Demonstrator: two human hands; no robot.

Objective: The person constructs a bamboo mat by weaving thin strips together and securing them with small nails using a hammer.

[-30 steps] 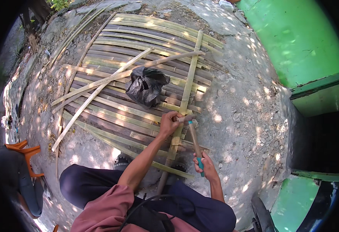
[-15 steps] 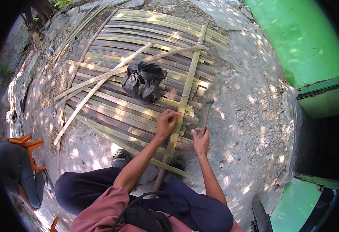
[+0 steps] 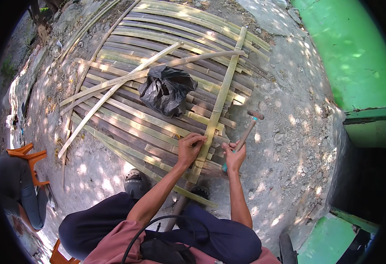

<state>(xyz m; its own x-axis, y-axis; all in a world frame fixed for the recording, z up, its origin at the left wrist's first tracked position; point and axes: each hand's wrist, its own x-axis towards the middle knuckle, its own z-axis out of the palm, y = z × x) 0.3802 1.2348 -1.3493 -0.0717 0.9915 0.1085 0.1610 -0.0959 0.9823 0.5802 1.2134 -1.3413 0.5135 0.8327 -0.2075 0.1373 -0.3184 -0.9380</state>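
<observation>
My right hand [image 3: 235, 155] is wrapped round a hammer [image 3: 247, 133] with a wooden handle and a blue-green band below its rusty head. The head points up and away, to the right of a long bamboo crosspiece [image 3: 220, 100]. At the near part of this crosspiece, my left hand [image 3: 191, 148] has its fingertips pinched together against its left edge. Whatever they hold is too small to make out. Under the crosspiece lie many parallel bamboo slats [image 3: 127, 115], side by side. A black plastic bag [image 3: 166, 91] rests on them, beyond my left hand.
Two loose bamboo strips [image 3: 113, 89] cross over the slats on the left. At the lower left, a person [image 3: 19, 187] sits by an orange plastic chair [image 3: 33, 160]. A green wall [image 3: 349, 48] stands on the right beside rough, stony ground [image 3: 285, 145].
My right hand has turned the hammer, so its head has swung up and to the right, away from the crosspiece. My left hand stays pinched at the crosspiece.
</observation>
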